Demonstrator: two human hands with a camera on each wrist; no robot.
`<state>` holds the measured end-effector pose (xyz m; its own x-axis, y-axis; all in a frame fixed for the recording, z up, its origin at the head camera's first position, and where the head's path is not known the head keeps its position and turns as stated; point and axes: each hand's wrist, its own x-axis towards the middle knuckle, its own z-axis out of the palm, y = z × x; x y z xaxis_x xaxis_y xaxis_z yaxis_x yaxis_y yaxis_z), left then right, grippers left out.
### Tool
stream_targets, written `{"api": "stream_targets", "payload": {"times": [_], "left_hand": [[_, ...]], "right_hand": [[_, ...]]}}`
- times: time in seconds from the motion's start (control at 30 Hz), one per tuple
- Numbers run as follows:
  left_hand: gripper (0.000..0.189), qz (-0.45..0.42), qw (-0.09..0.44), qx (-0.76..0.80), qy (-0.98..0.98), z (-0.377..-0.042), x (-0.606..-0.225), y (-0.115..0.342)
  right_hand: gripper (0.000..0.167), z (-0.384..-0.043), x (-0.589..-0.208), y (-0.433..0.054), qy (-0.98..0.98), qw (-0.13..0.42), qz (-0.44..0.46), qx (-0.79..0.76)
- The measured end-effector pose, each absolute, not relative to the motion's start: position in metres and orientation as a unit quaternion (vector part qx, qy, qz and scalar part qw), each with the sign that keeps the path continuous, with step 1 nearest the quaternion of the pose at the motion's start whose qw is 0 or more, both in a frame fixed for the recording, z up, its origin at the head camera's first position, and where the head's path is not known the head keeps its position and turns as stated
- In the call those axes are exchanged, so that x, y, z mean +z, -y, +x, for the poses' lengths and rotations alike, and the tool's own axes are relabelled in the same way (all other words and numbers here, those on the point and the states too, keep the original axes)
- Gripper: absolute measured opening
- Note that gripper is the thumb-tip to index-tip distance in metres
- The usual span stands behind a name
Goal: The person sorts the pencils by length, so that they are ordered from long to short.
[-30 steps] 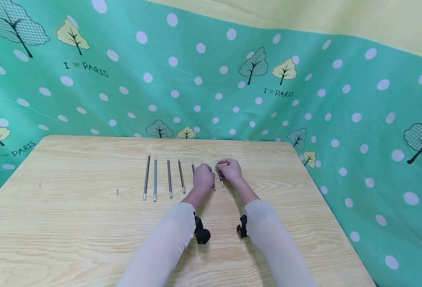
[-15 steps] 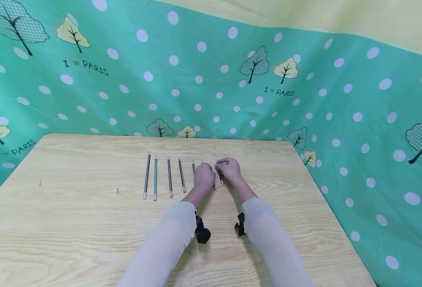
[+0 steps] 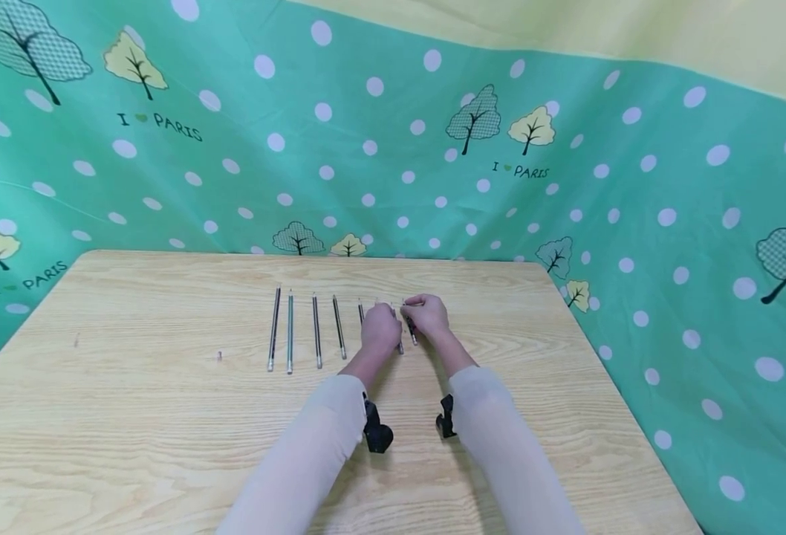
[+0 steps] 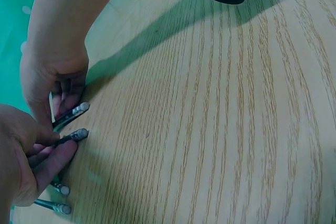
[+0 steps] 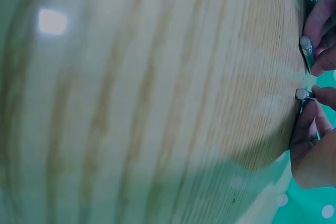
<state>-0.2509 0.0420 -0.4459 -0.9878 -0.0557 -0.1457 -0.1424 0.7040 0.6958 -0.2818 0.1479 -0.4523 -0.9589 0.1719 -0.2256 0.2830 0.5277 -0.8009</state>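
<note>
My left hand (image 3: 380, 327) pinches a dark pencil (image 4: 77, 135) near its eraser end, as the left wrist view shows. Just to the right, my right hand (image 3: 428, 316) holds another dark pencil (image 3: 410, 334) between thumb and fingers, its eraser end (image 5: 302, 94) pointing toward me. The two pencils lie side by side with a small gap. Left of them runs a row of pencils: a long dark pencil (image 3: 274, 328), a teal pencil (image 3: 290, 332), another dark pencil (image 3: 316, 331) and a shorter dark pencil (image 3: 339, 327). A further pencil (image 3: 360, 309) is partly hidden behind my left hand.
A tiny pale piece (image 3: 219, 357) lies on the wooden table (image 3: 132, 431), left of the row. Green dotted cloth (image 3: 379, 178) hangs behind the far edge and along the right side. A black wrist-worn device (image 3: 377, 429) sits at the left cuff.
The pencil in my right hand has slid very slightly away from me, and the right forearm has drifted a little left. My left hand and the row of pencils stay put.
</note>
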Motion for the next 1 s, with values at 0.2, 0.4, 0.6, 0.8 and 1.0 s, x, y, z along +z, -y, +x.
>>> {"api": "stream_targets", "payload": {"times": [0.2, 0.4, 0.6, 0.8, 1.0], "left_hand": [[0.019, -0.058, 0.047, 0.39, -0.918, -0.251, -0.446, -0.039], [0.01, -0.061, 0.027, 0.396, -0.916, -0.248, -0.444, -0.039], [0.026, -0.053, 0.029, 0.404, -0.913, -0.249, -0.435, -0.039], [0.028, -0.061, 0.028, 0.405, -0.912, -0.254, -0.421, -0.024], [0.03, -0.061, 0.027, 0.413, -0.908, -0.257, -0.405, 0.004]], "right_hand": [[0.022, -0.284, -0.456, -0.145, -0.881, 0.053, 0.132, -0.451], [0.023, -0.284, -0.458, -0.143, -0.885, 0.046, 0.124, -0.446], [0.024, -0.284, -0.458, -0.146, -0.869, 0.036, 0.114, -0.481], [0.025, -0.284, -0.451, -0.156, -0.858, 0.049, 0.122, -0.496], [0.023, -0.28, -0.438, -0.169, -0.865, 0.031, 0.122, -0.486]]}}
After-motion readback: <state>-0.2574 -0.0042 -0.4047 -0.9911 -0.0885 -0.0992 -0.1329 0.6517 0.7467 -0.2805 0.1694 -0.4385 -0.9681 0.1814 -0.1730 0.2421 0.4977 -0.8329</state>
